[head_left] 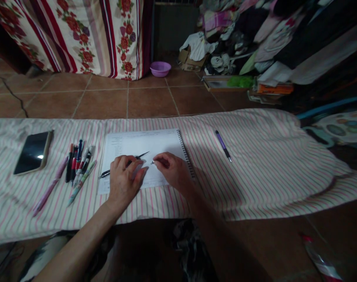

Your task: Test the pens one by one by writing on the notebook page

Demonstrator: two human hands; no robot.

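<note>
A spiral notebook (pixel 143 145) lies open on a striped cloth-covered board (pixel 255 172). My left hand (pixel 124 182) rests on its lower page, fingers closed on a black pen (pixel 137 157) that points up and to the right. My right hand (pixel 172 170) sits just to the right, fingers pinched on a small silvery part (pixel 152 161) near the pen's tip; what it is I cannot make out.
Several pens (pixel 78 164) lie in a row left of the notebook, with a pink one (pixel 49 190) and a dark phone (pixel 33 152) further left. A purple pen (pixel 223 145) lies to the right. Tiled floor, a purple bowl (pixel 160 68) and piled clothes are beyond.
</note>
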